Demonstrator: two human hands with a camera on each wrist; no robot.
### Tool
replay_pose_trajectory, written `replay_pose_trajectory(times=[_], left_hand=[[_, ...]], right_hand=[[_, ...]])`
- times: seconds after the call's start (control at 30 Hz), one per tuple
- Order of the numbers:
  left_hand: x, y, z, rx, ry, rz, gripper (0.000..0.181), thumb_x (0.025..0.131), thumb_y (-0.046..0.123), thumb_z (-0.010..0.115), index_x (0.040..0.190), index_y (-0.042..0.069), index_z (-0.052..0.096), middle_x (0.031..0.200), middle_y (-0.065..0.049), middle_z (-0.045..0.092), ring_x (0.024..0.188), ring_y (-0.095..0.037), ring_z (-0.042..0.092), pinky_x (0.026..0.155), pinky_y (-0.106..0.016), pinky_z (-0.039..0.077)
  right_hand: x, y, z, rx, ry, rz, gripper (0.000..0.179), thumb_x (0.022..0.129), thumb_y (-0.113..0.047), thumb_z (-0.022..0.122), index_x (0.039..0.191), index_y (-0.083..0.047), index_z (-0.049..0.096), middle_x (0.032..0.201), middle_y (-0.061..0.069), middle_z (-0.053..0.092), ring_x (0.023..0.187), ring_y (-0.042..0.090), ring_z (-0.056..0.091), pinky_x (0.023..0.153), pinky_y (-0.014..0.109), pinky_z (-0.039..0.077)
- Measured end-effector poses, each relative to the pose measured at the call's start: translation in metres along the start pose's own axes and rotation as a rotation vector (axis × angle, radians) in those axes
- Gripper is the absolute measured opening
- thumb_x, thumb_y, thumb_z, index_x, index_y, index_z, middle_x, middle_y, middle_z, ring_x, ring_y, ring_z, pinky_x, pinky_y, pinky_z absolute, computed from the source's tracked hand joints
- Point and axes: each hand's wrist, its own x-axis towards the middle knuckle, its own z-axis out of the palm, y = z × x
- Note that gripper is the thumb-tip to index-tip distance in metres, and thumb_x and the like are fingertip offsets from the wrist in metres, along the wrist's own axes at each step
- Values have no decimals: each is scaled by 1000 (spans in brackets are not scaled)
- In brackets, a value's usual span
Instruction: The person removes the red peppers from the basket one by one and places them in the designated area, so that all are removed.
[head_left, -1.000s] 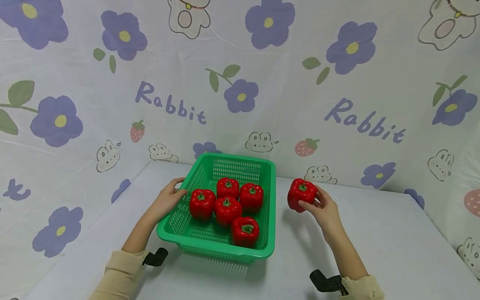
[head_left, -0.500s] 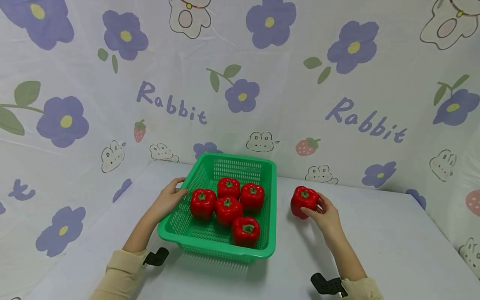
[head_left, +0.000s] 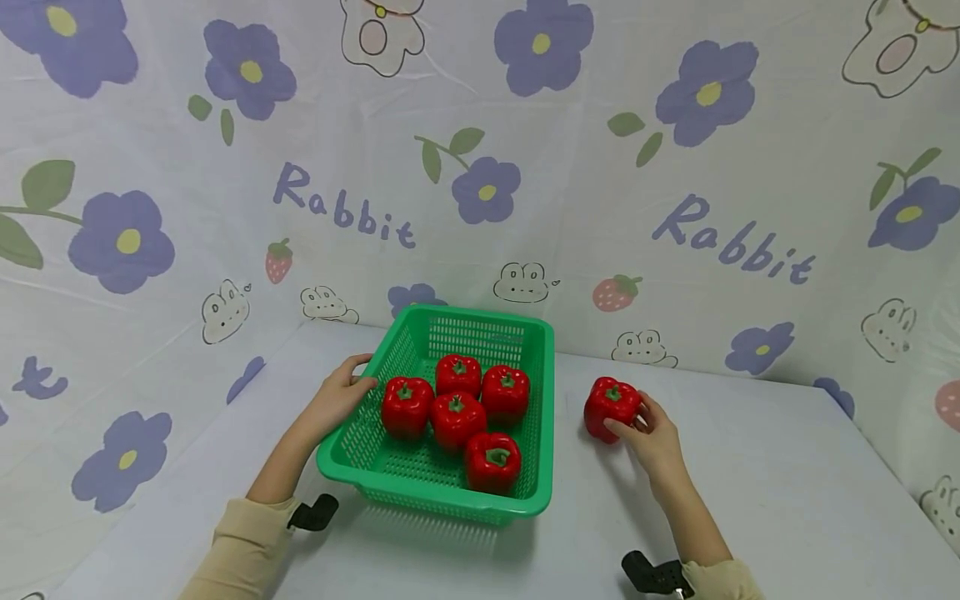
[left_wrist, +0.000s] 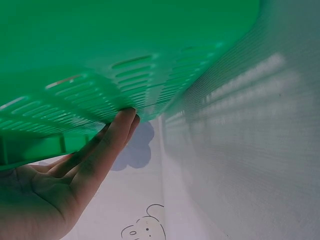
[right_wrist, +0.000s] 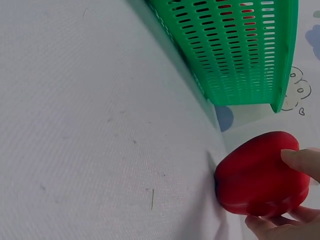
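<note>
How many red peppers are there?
6. In the green basket: back pepper, left pepper, right pepper, middle pepper and front pepper. The right hand holds another pepper beside it. None seem hidden.

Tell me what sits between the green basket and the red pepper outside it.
Only a bare strip of white tabletop separates the green basket from the red pepper; the head view shows it.

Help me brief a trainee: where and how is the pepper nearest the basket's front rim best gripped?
I'd grip the front pepper round its bulging sides, coming from above and slightly left: its stem faces up, the basket is open on top, and bare floor lies left while the wall sits close on the right.
</note>
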Motion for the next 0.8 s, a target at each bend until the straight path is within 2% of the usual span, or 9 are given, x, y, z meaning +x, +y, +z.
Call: replay_pose_trajectory(times=[0.43,0.8], left_hand=[[2,-1,0,-1,-3,5,57,102,19,45,152,1,25,126,-34,59,78,-18,71,64,-33,60],[1,-1,0,-9,-9,13,58,102,21,44,152,1,23,128,-34,58,80,-20,70,64,-32,58]], right_hand=[[-1,2,1,-2,12,-19,86,94,-16,64,158,-9,7,161,23,19,145,42,27,115,51,33],[-2,3,-1,-21,8,-15,87,94,-23,65,158,-11,8,162,22,18,146,41,27,115,51,33]])
